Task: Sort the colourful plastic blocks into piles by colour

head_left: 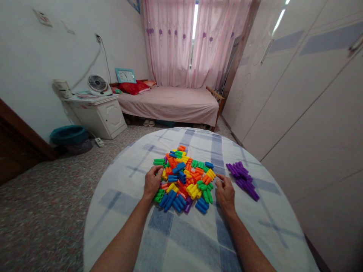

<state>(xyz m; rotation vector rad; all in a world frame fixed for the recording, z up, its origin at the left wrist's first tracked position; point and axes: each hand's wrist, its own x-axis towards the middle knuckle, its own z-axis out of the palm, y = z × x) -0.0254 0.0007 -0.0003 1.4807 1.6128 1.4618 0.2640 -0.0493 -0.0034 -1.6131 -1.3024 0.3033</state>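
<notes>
A mixed pile of plastic building blocks [181, 177] in orange, blue, green and yellow, with a few purple ones, lies mid-table. Each block looks like short tubes joined side by side. At the pile's left edge is my left hand [152, 182], fingers curled in and thumb against the blocks; what they hold, if anything, is hidden. My right hand [226, 193] rests on the cloth just right of the pile, its index finger stretched towards a yellow block [211, 173], nothing visible in it. Farther right lies a separate heap of purple blocks [242, 180].
The round table wears a white and blue checked cloth [119, 223]. Beyond it stands a bed [172, 102] with a pink sheet. To the left are a white cabinet [106, 117] with a fan [98, 83] and a bin [69, 135]. Wardrobe doors [297, 124] line the right side.
</notes>
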